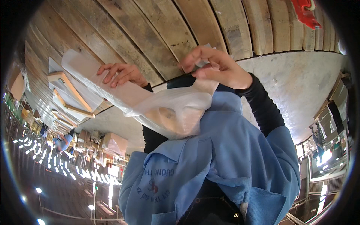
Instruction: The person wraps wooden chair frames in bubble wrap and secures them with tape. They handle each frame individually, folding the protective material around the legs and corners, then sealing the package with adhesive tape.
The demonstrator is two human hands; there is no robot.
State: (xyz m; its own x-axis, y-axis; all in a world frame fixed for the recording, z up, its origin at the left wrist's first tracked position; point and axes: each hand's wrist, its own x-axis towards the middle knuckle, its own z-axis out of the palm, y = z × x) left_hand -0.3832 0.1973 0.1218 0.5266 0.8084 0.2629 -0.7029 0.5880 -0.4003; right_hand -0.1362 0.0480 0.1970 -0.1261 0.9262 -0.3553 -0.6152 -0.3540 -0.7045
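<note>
We note the white-wrapped bundle (pixel 161 108) held aslant, its bulk at about four o'clock from the left hand (pixel 122 75) and eight o'clock from the right hand (pixel 227 71). The left hand drapes loosely bent fingers over the wrap, apparently to steady it; its thumb is hidden, so we cannot tell how firmly it grips. The right hand, blurred, curls half-open at the bundle's near end, probably controlling that end, though we cannot confirm a pinch.
</note>
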